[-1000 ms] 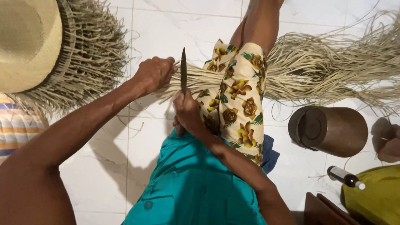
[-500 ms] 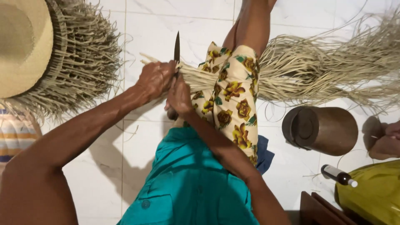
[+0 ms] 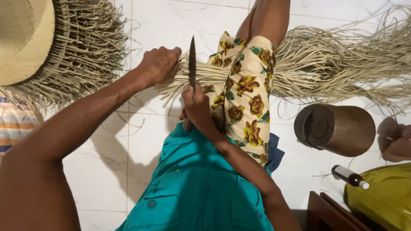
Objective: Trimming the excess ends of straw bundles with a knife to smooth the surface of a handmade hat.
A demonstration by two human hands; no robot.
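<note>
Left hand (image 3: 159,64) is clamped on the loose ends of the straw bundle (image 3: 201,73), pulling them out to the left of the knee; right hand (image 3: 196,105) is wrapped tight round the handle of the knife (image 3: 192,60), blade pointing away from the body and sitting right at the fibres just beside the left fist. So I'd call this the trimming or splitting step, right at the cut; the bundle itself lies across the floral shorts (image 3: 246,98) and fans out into a big pile on the floor (image 3: 107,171) to the right.

Next move, I reckon, needs the left grip kept taut and the blade run through the straw away from those knuckles; the gap between edge and fingers looks tiny, so that's the bit to watch.

Room-wise: open tile to the lower left, plenty of swing there; the woven hat (image 3: 25,38) with its fringe sits upper left, close to the left forearm. Right side is busier; a brown drum (image 3: 338,128) on its side, a bottle (image 3: 349,175) and a yellow-green bag (image 3: 381,196), all well apart from the blade; the leg under the bundle is the nearest thing at risk.
</note>
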